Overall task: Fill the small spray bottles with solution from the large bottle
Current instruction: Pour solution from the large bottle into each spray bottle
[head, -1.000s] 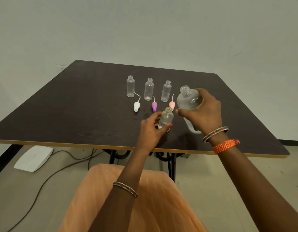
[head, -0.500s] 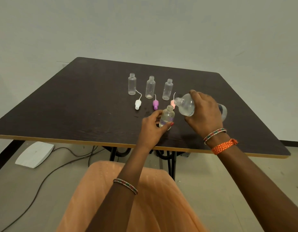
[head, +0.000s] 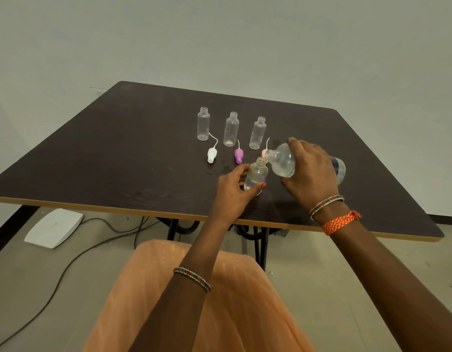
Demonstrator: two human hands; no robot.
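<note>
My left hand [head: 232, 191] grips a small clear bottle [head: 256, 174] standing upright on the dark table [head: 118, 161]. My right hand [head: 308, 174] holds the large clear bottle [head: 283, 162] tipped on its side, its open mouth right above the small bottle's neck. Three more small bottles stand uncapped in a row behind: the left bottle [head: 203, 123], the middle bottle [head: 231, 129] and the right bottle [head: 257, 133]. A white spray cap [head: 211, 154], a purple spray cap [head: 238, 156] and a partly hidden pink cap [head: 264, 151] lie in front of them.
The table's near edge [head: 118, 208] runs just in front of my hands. On the floor to the left lie a white flat device [head: 53, 227] and a cable [head: 67, 270]. My lap in orange cloth [head: 220, 301] is below the table.
My right hand tipped the large bottle from upright onto its side and brought its mouth down to the small bottle's neck. The left hand kept holding the small bottle in place.
</note>
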